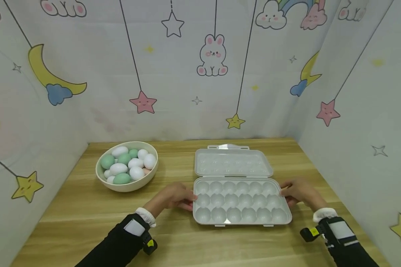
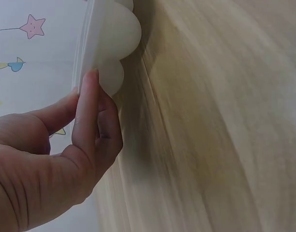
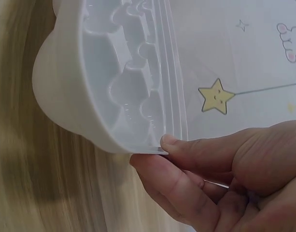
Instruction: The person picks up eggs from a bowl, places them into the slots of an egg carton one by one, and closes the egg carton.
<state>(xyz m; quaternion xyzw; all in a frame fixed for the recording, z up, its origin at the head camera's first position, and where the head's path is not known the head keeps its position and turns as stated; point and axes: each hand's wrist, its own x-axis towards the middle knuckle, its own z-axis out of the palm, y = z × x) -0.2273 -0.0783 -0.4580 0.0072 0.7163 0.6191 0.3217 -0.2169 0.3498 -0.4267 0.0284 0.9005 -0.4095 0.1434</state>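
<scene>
From the near side, the head view looks far and down over the bench (image 1: 173, 244), well back, catching the left grip (image 1: 175, 196), right grip (image 1: 299, 191), tray (image 1: 234, 201) and backdrop (image 1: 183, 74). Each wrist view looks far from close behind its own grip, turned sideways: one shows the tray's left end, the other its right end. Both share tray, bench and backdrop with the head view.

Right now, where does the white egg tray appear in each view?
Head: white egg tray, right of centre, lower half.
Left wrist: top, left of centre, pinched by the left hand.
Right wrist: upper left, pinched by the right hand.
Shared landmark: the wood-grain table, visible in all three.
</scene>
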